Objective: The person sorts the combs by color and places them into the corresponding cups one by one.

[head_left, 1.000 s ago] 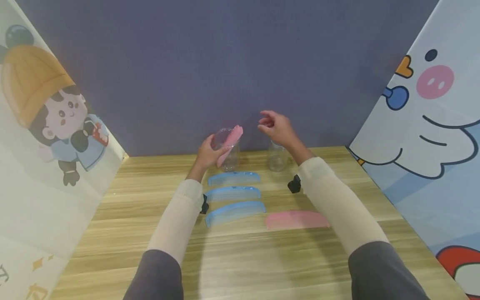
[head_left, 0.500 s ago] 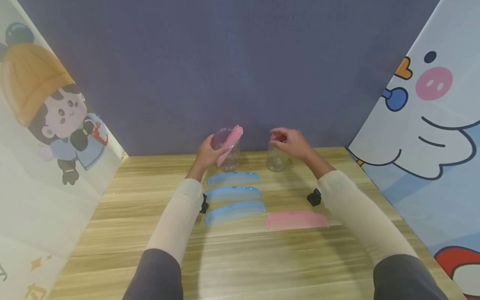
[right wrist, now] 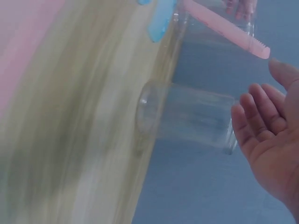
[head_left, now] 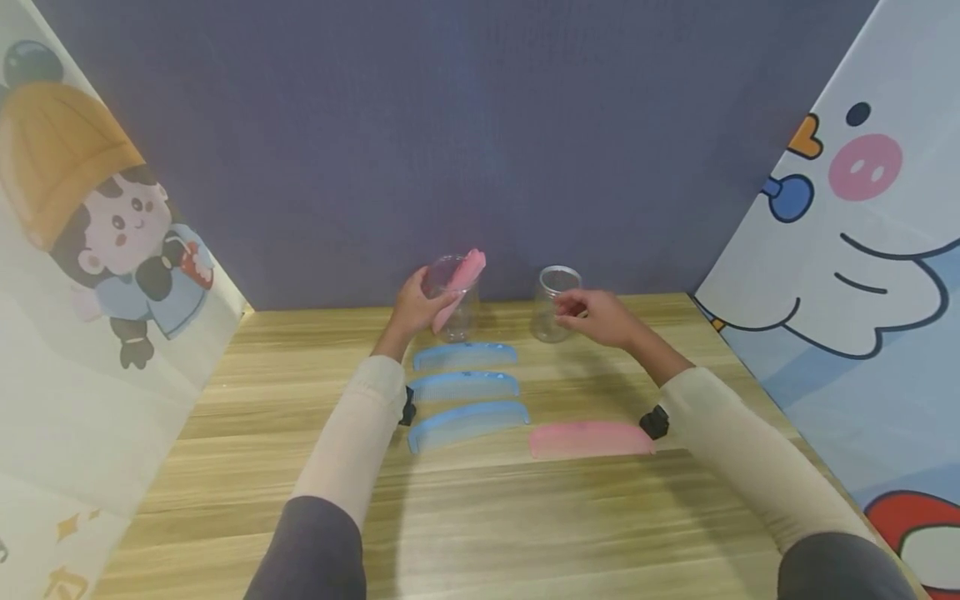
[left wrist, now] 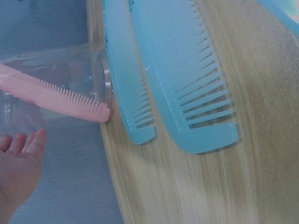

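Note:
In the head view, my left hand (head_left: 415,308) grips a clear plastic jar (head_left: 462,326) standing near the back wall, its thumb across the front. Leaning inside that jar is a pink comb (head_left: 469,270), its end sticking out above the rim. My right hand (head_left: 602,317) hovers by the upper right side of a second clear jar (head_left: 548,323), fingers loosely curled around nothing. The right wrist view has this hand (right wrist: 275,135) close to the jar's rim; whether they touch I cannot tell. Three blue combs (head_left: 467,386) lie in a column in front of the left jar.
A pink comb (head_left: 591,440) lies flat on the wooden table (head_left: 480,517), right of the nearest blue comb. Behind the jars rises a grey-blue wall (head_left: 360,150). Panels with cartoon prints (head_left: 870,167) flank both sides. Black wrist cameras (head_left: 654,422) sit at the sleeves.
My right hand has come down from above the second jar and shifted right, so that jar's rim now shows. The left hand, its jar and the combs have stayed put.

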Motion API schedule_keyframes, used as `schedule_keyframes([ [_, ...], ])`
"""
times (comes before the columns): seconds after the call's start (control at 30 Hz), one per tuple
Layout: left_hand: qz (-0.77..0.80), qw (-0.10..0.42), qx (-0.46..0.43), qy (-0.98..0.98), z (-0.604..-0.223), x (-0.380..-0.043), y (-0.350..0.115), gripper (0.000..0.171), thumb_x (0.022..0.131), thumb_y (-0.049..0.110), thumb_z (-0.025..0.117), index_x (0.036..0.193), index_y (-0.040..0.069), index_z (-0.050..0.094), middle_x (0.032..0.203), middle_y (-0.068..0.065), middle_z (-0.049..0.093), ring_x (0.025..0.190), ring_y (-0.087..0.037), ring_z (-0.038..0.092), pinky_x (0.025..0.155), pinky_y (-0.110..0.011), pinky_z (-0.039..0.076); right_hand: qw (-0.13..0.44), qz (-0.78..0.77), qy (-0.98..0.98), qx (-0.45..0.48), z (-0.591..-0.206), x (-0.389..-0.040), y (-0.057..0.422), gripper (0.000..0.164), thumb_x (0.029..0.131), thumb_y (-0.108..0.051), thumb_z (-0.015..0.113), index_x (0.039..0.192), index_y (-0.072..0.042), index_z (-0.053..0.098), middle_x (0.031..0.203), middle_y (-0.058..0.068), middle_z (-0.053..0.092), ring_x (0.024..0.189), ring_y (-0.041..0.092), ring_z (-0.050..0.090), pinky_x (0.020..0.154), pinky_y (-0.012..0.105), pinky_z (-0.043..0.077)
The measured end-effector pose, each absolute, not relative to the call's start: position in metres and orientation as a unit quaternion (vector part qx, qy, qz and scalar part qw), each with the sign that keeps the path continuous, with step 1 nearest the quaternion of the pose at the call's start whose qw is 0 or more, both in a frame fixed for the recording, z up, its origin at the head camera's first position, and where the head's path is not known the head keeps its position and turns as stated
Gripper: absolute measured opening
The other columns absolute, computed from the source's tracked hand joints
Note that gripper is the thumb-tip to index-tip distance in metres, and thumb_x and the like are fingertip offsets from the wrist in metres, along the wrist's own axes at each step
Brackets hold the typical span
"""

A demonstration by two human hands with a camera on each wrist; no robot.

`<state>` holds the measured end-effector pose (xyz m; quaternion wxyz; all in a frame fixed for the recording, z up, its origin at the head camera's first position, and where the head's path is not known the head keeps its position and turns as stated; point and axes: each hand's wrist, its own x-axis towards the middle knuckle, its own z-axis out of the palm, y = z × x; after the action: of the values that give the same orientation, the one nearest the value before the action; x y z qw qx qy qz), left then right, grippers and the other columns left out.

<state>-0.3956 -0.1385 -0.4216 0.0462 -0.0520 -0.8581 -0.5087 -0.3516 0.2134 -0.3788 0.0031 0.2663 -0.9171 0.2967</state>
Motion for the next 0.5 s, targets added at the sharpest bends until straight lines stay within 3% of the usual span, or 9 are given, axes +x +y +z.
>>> schedule_keyframes([
  [0.2, -0.501, 0.043, -0.048, -0.863, -0.419, -0.394, -0.139, 0.092, 0.090, 0.044, 0.076, 0.160, 0.008, 0.029, 0.161, -0.019, 0.037, 0.141, -0.038, 0.045, 0.118, -0.053, 0.042, -0.004, 0.291, -0.920, 0.261, -0.389, -0.338, 0.230, 0.036, 0.097, -0.015, 0.070, 0.127, 0.004, 0.066, 0.105, 0.015, 0.074, 0.098, 0.029, 0.070, 0.083, 0.038, 0.061],
  [0.5, -0.507, 0.040, -0.048, -0.860, -0.422, -0.395, -0.140, 0.092, 0.089, 0.046, 0.077, 0.160, 0.010, 0.030, 0.161, -0.017, 0.038, 0.141, -0.037, 0.046, 0.117, -0.052, 0.043, -0.040, 0.291, -0.916, 0.274, -0.410, -0.314, 0.252, 0.029, 0.095, -0.017, 0.072, 0.118, -0.001, 0.071, 0.096, 0.005, 0.074, 0.091, 0.019, 0.069, 0.073, 0.025, 0.057],
])
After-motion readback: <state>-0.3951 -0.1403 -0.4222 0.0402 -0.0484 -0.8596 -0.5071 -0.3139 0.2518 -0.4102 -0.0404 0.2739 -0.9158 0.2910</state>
